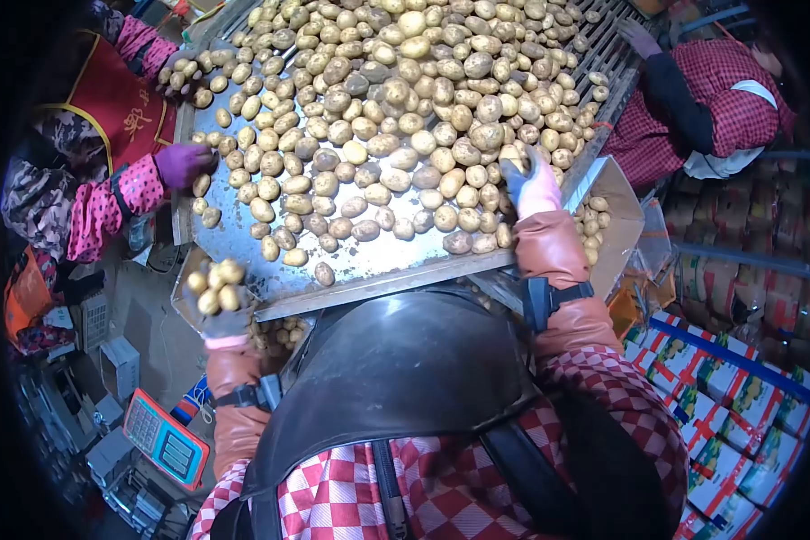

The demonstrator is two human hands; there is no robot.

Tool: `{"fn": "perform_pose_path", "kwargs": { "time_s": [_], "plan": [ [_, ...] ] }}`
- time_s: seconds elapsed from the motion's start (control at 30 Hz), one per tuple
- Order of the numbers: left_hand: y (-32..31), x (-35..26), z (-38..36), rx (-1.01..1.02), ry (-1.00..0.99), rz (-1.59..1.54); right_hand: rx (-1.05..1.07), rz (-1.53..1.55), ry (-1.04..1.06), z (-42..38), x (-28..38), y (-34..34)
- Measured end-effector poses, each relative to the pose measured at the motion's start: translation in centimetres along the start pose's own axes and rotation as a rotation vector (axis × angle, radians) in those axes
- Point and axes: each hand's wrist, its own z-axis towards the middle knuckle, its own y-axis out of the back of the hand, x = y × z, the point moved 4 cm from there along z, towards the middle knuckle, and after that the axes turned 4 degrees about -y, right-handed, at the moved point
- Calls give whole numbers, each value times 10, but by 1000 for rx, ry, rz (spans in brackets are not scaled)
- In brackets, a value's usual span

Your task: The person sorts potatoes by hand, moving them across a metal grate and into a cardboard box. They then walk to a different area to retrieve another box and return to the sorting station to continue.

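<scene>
Potatoes [369, 144] cover much of a metal sorting table [360, 270], piled thickest at the far end. My left hand [225, 322], in a grey glove, holds several potatoes [216, 283] off the table's near left corner, above a cardboard box [189, 292]. At the table's right edge, my right hand [535, 187], in a pink and grey glove, has its fingers curled on a potato [512, 153] among the others. Part of that grip is hidden by the glove. Brown sleeve covers [553, 247] and dark wrist straps are on both my arms.
A co-worker in a red apron [126, 108] works at the left side with a purple glove [184, 165]. Another person in a checked top [720, 99] reaches in from the right. Cardboard box [616, 211], scale [166, 438] and stacked printed cartons [729, 414] surround me.
</scene>
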Motion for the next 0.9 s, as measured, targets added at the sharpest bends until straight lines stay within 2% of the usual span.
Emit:
{"fn": "perform_pose_path", "kwargs": {
  "time_s": [0.07,0.1,0.13,0.17,0.2,0.27,0.33,0.37,0.43,0.47,0.53,0.57,0.6,0.63,0.67,0.73,0.77,0.8,0.87,0.9],
  "plan": [
    [46,8,-2,37,-190,367,31,-171,-149,2,-6,3],
    [68,13,0,65,-315,601,57,-197,-112,12,-16,-10],
    [97,44,4,-2,6,335,83,-219,-74,22,-30,-33],
    [119,72,4,-65,325,66,-69,-288,61,22,-35,-42],
    [120,86,6,-150,520,-26,-72,-281,54,26,-38,-42],
    [121,109,6,-410,887,-243,231,645,-244,37,-48,-50],
    [126,135,19,-315,610,-299,268,1132,-371,29,-37,-31],
    [111,126,25,-303,605,-302,270,1365,-444,26,-31,-21],
    [54,82,35,-225,465,-248,292,1179,-501,23,-11,-16],
    [28,62,41,-197,414,-233,309,949,-505,32,2,-16],
    [-5,40,55,-195,354,93,324,246,-262,53,13,-35],
    [-20,40,58,-103,267,134,147,-74,-147,61,13,-50],
    [-33,45,61,-14,177,177,303,-134,-161,54,39,-37],
    [-42,54,61,-1,199,-74,258,-133,-99,57,40,-44],
    [-81,19,51,-21,440,-409,214,-130,-40,61,37,-50],
    [-93,62,54,164,197,-30,327,282,-19,57,22,-40],
    [-132,1,37,290,4,470,486,683,-32,61,2,-57],
    [-140,10,34,323,16,400,660,1071,-102,58,-5,-61],
    [-137,57,33,248,73,171,605,1318,-227,23,-41,-38],
    [-162,33,22,218,262,146,612,1468,-243,-1,-55,-16]
  ]
}}
